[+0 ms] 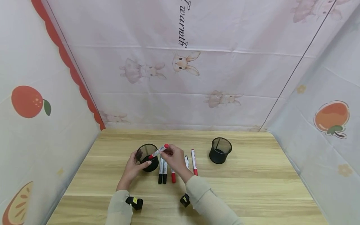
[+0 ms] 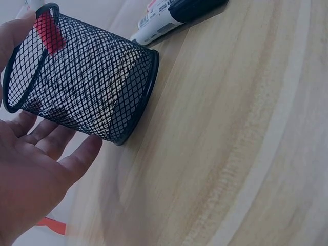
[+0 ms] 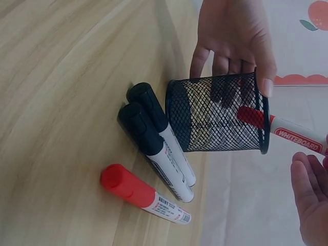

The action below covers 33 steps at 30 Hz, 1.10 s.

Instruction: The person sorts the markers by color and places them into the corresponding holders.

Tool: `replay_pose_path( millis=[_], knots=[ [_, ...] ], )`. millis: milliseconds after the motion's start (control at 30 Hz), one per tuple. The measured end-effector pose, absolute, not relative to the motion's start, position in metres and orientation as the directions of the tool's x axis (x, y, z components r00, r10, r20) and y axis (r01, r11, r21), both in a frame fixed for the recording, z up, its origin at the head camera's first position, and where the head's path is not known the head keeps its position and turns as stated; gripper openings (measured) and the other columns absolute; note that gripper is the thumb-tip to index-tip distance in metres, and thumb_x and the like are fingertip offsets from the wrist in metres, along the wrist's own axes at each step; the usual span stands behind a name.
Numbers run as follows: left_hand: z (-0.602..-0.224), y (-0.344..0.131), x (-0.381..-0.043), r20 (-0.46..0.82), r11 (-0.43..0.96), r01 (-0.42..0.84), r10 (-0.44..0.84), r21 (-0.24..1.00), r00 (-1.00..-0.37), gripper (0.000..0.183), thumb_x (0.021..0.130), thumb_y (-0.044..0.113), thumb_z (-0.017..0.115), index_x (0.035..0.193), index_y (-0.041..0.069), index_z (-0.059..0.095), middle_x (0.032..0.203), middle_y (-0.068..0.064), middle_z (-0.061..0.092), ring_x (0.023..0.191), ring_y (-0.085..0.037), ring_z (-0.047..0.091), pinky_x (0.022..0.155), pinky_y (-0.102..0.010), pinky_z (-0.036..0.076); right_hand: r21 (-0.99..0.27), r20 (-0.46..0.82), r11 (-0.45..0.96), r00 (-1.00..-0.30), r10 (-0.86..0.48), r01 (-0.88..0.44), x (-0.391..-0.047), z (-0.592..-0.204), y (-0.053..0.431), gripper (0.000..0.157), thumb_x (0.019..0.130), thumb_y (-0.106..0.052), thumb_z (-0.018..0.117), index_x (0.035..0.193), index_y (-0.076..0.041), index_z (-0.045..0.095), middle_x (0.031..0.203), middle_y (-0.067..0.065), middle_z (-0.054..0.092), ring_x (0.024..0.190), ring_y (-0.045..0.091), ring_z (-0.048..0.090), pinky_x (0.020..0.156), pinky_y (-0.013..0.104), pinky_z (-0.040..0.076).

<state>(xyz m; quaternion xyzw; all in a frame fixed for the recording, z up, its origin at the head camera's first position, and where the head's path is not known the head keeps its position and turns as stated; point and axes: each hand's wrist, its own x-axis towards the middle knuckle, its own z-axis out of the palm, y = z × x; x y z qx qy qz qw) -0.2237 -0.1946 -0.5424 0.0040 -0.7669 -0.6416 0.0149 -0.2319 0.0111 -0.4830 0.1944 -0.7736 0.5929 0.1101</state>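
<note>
- Left hand (image 1: 132, 167): fingers wrapped round the outer wall of the left mesh cup (image 1: 152, 166), thumb at its rim; gripping it.
- Right hand (image 1: 175, 159): fingers pinch the held marker (image 1: 158, 152) near its outer end.
- Held marker: slanted, red cap down past the rim and inside the left mesh cup; "WHITEBOARD" label readable in the right wrist view.
- Just right of that cup, two black-capped markers (image 1: 164, 172) lie side by side on the counter (image 1: 253, 187), black ends toward the person.
- Next right, a red-capped marker (image 1: 173, 177), partly under the right hand in the head view.
- Past the right wrist: a partly hidden marker (image 1: 187, 162), then a red-ended white marker (image 1: 194, 161).
- Right mesh cup (image 1: 218, 157): upright, well apart from the left one.
- Behind the counter: rabbit-print backdrop (image 1: 239, 72).
</note>
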Motion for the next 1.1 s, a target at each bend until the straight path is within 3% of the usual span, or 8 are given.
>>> replay_pose_path(
  millis=[367, 1100],
  knots=[
    [-0.539, -0.194, -0.224, 0.006, 0.163, 0.004, -0.011, 0.987, -1.000, 0.080, 0.069, 0.026, 0.072, 0.131, 0.006, 0.024, 0.134, -0.014, 0.028, 0.122, -0.025, 0.024, 0.099, -0.041, 0.017, -0.857, 0.351, 0.317, -0.910, -0.219, -0.407, -0.237, -0.490, 0.003, 0.010, 0.077, -0.016, 0.064, 0.086, -0.009, 0.062, 0.076, -0.005, 0.061, 0.068, 0.004, 0.056, 0.060, 0.017, 0.047],
    [-0.537, -0.195, -0.222, -0.006, 0.170, -0.008, -0.012, 0.985, -1.000, 0.080, 0.070, 0.024, 0.071, 0.131, 0.004, 0.022, 0.134, -0.017, 0.027, 0.122, -0.029, 0.024, 0.097, -0.047, 0.018, -0.862, 0.307, 0.327, -0.912, -0.273, -0.388, -0.244, -0.500, -0.005, 0.012, 0.078, -0.015, 0.063, 0.088, -0.008, 0.063, 0.077, -0.004, 0.062, 0.065, 0.004, 0.056, 0.056, 0.017, 0.047]
  ],
)
